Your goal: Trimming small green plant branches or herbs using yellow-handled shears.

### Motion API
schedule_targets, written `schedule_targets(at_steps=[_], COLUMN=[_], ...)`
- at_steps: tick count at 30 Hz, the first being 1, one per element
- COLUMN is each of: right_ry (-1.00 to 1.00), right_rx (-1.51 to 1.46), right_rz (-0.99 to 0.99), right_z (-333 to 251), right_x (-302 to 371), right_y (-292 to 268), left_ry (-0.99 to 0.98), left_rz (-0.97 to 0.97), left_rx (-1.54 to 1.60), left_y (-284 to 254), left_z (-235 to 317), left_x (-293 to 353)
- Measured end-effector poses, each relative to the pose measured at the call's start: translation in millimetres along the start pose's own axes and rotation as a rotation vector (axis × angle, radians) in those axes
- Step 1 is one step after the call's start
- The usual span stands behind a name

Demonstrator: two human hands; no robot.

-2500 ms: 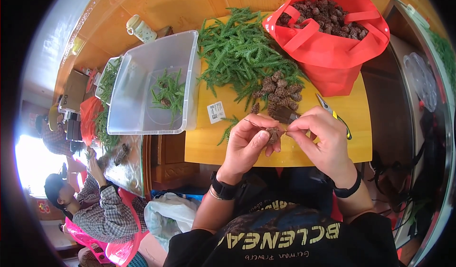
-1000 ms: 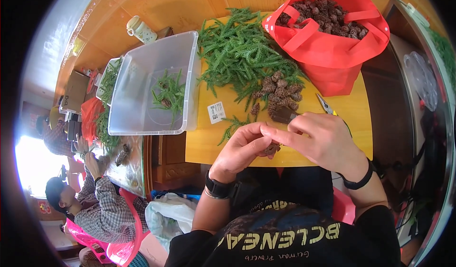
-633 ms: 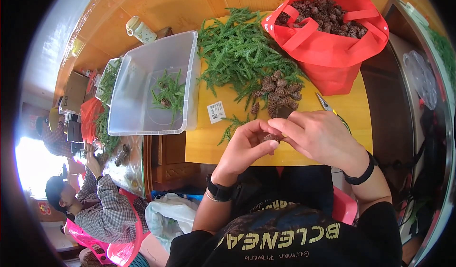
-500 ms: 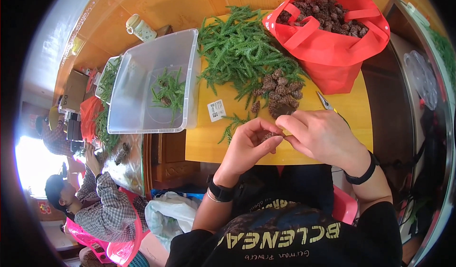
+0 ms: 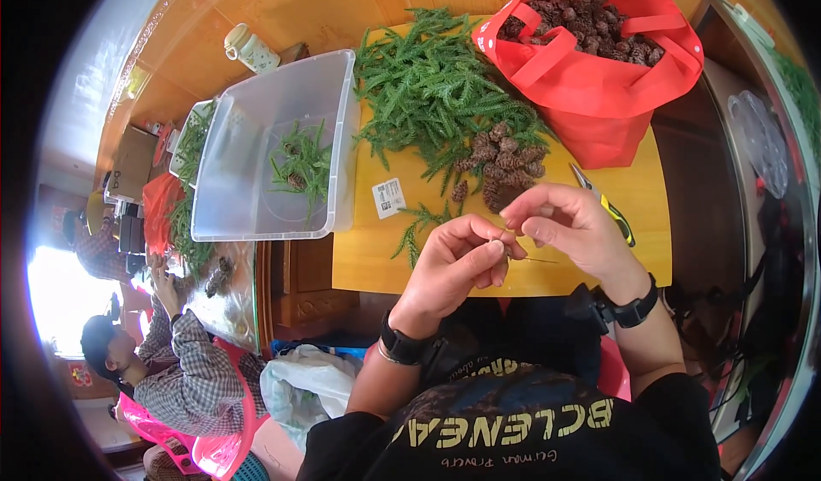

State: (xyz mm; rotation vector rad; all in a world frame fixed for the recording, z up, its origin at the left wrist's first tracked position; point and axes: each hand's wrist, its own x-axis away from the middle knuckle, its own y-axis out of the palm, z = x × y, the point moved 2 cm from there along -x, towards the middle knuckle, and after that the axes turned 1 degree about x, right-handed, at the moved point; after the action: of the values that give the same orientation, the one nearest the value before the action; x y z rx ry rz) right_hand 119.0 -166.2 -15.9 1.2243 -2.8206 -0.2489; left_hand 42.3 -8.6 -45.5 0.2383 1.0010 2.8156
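My left hand [image 5: 455, 265] is closed, thumb against fingers, over the yellow table's near edge. A thin wire [image 5: 540, 261] sticks out of its fingertips to the right; the pine cone it holds is mostly hidden by the fingers. Just to the right, my right hand [image 5: 590, 233] is raised with thumb and fingers slightly apart and nothing visible between them. Beyond the hands lies a small heap of brown pine cones [image 5: 505, 163], with one single cone [image 5: 459, 192] beside it. A green pine sprig [image 5: 415, 231] rests next to my left hand.
A pile of green sprigs [image 5: 436, 88] covers the table's far side. A red bag [image 5: 599, 126] of pine cones stands back right, pliers [image 5: 614, 216] below it. A clear bin [image 5: 342, 152] stands left, near a white label card [image 5: 388, 199]. Another person [image 5: 192, 370] works far left.
My right hand has opened and drawn back from my left fingertips, uncovering the wire and the pliers' handles. My left hand has turned slightly, so the cone shows less.
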Motion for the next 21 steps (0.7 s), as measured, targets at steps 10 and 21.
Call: schedule_targets(at_steps=[10, 21], right_ry=[-0.031, 0.005], right_rx=[-0.296, -0.385], right_rz=[0.01, 0.015], right_z=[21, 23], right_x=[-2, 0], right_y=[7, 5], left_ry=[-0.031, -0.029], left_rz=[-0.013, -0.004], left_rx=[0.096, 0.129], left_y=[0, -1], left_z=[-7, -10], left_x=[0, -1])
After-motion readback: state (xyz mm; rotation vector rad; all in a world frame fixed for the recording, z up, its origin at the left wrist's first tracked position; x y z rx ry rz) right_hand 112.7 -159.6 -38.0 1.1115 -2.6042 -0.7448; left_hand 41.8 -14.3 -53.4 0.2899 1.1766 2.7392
